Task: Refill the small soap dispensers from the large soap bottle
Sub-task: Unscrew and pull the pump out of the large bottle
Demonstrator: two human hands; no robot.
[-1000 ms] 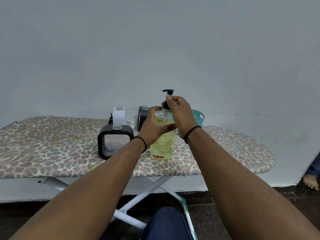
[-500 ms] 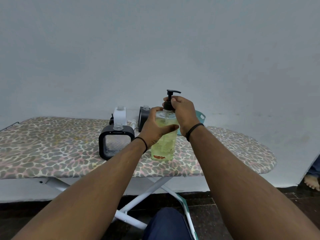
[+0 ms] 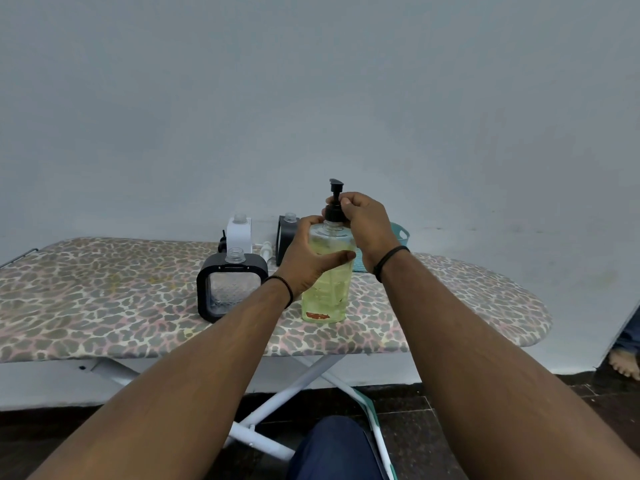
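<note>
The large clear soap bottle holds yellow-green liquid and stands upright on the ironing board. My left hand wraps around its upper body. My right hand grips the collar of its black pump. Left of it stands a small black-framed dispenser with an open neck and no pump. Behind are a white small dispenser and another black one, both with open necks.
A teal basket sits behind my right wrist. Loose pump parts lie between the rear dispensers. The board's white legs cross underneath. Someone's bare foot is at the far right. My knee is below.
The pump head has turned round under my right hand, its spout swinging from left to right and then back toward the left. The bottle and my left hand stay put.
</note>
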